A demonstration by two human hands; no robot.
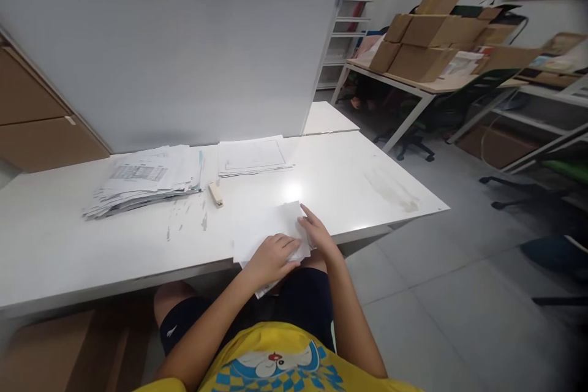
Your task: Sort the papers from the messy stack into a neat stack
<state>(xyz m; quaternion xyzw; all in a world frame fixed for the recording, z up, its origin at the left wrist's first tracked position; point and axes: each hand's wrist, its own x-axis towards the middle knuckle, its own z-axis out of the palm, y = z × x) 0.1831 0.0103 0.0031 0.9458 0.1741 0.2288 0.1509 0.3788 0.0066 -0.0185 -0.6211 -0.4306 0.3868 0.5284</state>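
White sheets of paper [250, 236] lie at the front edge of the white table, partly over my lap, with a raised or folded flap [290, 215] on their right side. My left hand [273, 257] rests over the lower part of the sheets, fingers close together and gripping the paper near the flap. At the right edge my right hand [318, 234] holds the sheets, index finger extended along the flap and some fingers hidden behind the paper. A cream stapler [215, 194] lies on the table beyond the sheets, touched by neither hand.
A thick uneven stack of printed papers [142, 177] sits at the left, and a neater pile [252, 156] at the back. A whiteboard [174, 55] stands behind them. Cardboard boxes [425, 43] load another table; a chair [463, 101] stands there. The table's front edge [399, 223] runs right.
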